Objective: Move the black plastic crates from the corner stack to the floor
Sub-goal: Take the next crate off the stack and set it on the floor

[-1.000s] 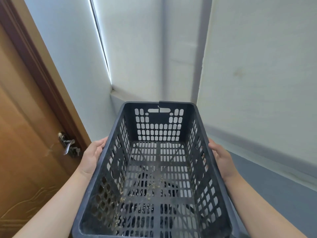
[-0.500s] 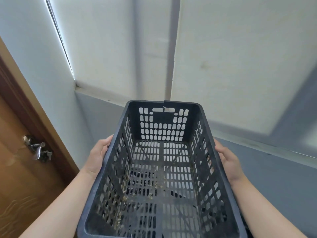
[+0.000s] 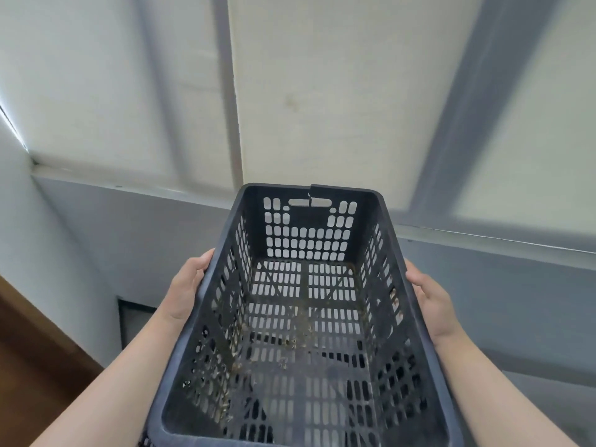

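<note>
Brown wood of a door (image 3: 29,366) sat at the far left edge, and beside it a pale wall (image 3: 64,253) ran into the corner. Next along, the left hand (image 3: 185,288) was clamped on the left long side of the crate (image 3: 310,221), thumb up at the rim, fingers out of sight behind the plastic.

And there the crate was: black, slotted all over, held up in the air between both hands, open top toward the camera, its short end pointing away at the blind (image 3: 322,91). It held nothing but a scatter of dry bits (image 3: 290,345) on its floor, so I judged it light, and stiff enough to keep its shape in a two-sided grip.

One warning, though! A crack (image 3: 310,195) ran through the far rim into the handle slot (image 3: 298,202), so that end looked a poor place to pull on. The long rims seemed the safer hold, and that was where the hands were. Smooth plastic could slip in bare palms, so a firm squeeze made sense.

Over on the right, the right hand (image 3: 432,298) gripped the opposite long side, thumb on the rim, fingers hidden too. The floor was not in view.
</note>
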The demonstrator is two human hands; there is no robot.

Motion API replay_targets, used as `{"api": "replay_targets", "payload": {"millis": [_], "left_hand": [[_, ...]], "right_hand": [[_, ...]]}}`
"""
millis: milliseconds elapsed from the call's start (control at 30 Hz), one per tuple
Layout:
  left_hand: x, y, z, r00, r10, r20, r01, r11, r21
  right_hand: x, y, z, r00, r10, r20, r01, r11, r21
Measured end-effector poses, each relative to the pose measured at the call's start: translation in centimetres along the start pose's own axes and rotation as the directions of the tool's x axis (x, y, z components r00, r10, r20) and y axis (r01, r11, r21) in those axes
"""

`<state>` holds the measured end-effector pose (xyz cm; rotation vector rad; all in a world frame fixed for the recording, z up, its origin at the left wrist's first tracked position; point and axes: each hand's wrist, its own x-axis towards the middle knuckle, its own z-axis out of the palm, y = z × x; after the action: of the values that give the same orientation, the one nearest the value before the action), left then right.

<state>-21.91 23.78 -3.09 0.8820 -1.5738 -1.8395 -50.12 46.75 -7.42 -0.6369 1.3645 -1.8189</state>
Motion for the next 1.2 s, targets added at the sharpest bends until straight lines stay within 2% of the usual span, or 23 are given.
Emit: {"api": "replay_targets", "payload": {"millis": [200,567,767,1000,1200], "left_hand": [[0.4,-1.1,7.4,0.999,-0.014,0.043,0.013,1.000,0.025],[-0.7,-4.5,21.5,0.990,-0.053,0.130,0.048,0.998,0.048],[-1.7,-5.3,27.6,0.986,-0.066,0.150,0.063,0.998,0.022],[-1.3,-6.2,32.3,0.976,-0.046,0.213,0.042,0.999,0.024],[0.1,-7.4,32.7,0.965,-0.047,0.259,0.043,0.999,0.019]], "right_hand": [[-2.4,-1.6,-8.3,0.994,-0.036,-0.100,0.034,0.999,-0.017],[-7.4,-4.5,-22.8,0.985,-0.025,-0.169,0.027,1.000,0.010],[-9.8,-5.9,-28.9,0.980,-0.069,-0.187,0.056,0.996,-0.073],[-10.9,-7.0,-33.0,0.978,-0.042,-0.204,0.029,0.997,-0.066],[-10.7,-7.2,-33.1,0.969,-0.010,-0.246,-0.018,0.994,-0.112]]}}
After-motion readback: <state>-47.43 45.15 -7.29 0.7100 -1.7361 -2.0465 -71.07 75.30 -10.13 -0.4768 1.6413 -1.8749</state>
